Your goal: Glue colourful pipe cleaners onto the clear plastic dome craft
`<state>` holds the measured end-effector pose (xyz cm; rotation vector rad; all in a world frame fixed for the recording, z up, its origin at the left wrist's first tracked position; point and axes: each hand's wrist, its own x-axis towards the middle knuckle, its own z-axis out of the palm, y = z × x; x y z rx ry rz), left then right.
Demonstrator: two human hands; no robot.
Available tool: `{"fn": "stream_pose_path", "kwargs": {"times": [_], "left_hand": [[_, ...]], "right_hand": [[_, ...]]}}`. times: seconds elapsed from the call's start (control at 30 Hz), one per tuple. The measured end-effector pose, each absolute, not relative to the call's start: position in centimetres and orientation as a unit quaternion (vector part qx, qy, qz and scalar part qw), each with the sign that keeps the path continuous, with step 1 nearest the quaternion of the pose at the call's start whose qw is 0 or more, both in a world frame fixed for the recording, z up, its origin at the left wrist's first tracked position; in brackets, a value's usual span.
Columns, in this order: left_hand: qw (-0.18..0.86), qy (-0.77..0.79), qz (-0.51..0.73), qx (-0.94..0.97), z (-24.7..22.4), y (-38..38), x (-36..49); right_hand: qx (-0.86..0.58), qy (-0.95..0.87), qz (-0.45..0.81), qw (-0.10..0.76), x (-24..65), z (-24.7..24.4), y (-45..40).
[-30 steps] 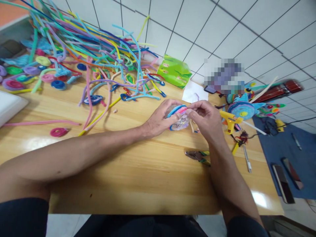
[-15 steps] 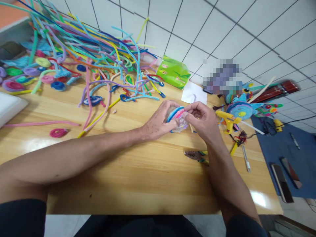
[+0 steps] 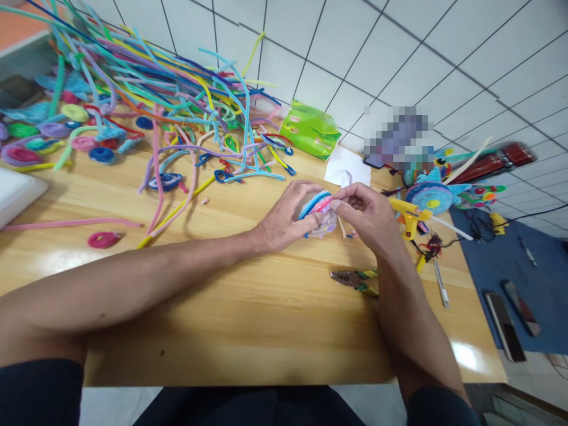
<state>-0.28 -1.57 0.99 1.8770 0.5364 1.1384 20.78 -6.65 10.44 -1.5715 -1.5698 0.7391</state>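
Observation:
Between my hands, above the wooden table (image 3: 248,319), is a rounded craft piece of coiled pipe cleaners (image 3: 317,204) in blue, white and pink, with a pale lilac underside. My left hand (image 3: 288,216) wraps around its left side, thumb along the near edge. At the piece's right edge my right hand (image 3: 366,216) pinches with thumb and forefinger; the other fingers curl in. Whatever lies exactly between those fingertips is too small to make out. Pliers (image 3: 355,280) with green-yellow handles lie near my right wrist. Just right of that hand is a yellow glue gun (image 3: 410,218).
Loose pipe cleaners (image 3: 177,83) pile at the back left, with small coils among them. A green packet (image 3: 310,130) and white paper (image 3: 348,168) lie near the tiled wall. On the right are finished fish-like figures (image 3: 430,198), a cutter knife (image 3: 441,283) and a blue mat (image 3: 523,260).
My right hand has shifted very slightly right, its pinch still at the craft piece's edge. My left hand keeps its hold. The view has moved a little.

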Motion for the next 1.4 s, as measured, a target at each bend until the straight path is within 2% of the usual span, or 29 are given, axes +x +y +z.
{"fn": "stream_pose_path", "kwargs": {"times": [0.27,0.6,0.87,1.17,1.4], "left_hand": [[0.41,0.219,0.476,0.747,0.52,-1.53,-0.17],[0.408,0.197,0.471,0.757,0.47,-1.28,-0.2],[0.396,0.191,0.473,0.764,0.23,-1.21,-0.11],[0.399,0.184,0.472,0.764,0.21,-1.21,-0.13],[0.407,0.187,0.468,0.761,0.33,-1.27,-0.14]], "right_hand": [[-0.619,-0.631,0.262,0.387,20.45,10.32,-6.74],[-0.577,-0.722,0.164,0.346,20.58,10.63,-6.93],[-0.589,-0.712,0.167,0.345,20.37,10.6,-6.91],[-0.606,-0.663,0.255,0.357,20.7,10.4,-6.86],[-0.619,-0.661,0.221,0.363,20.24,10.64,-7.01]]}}
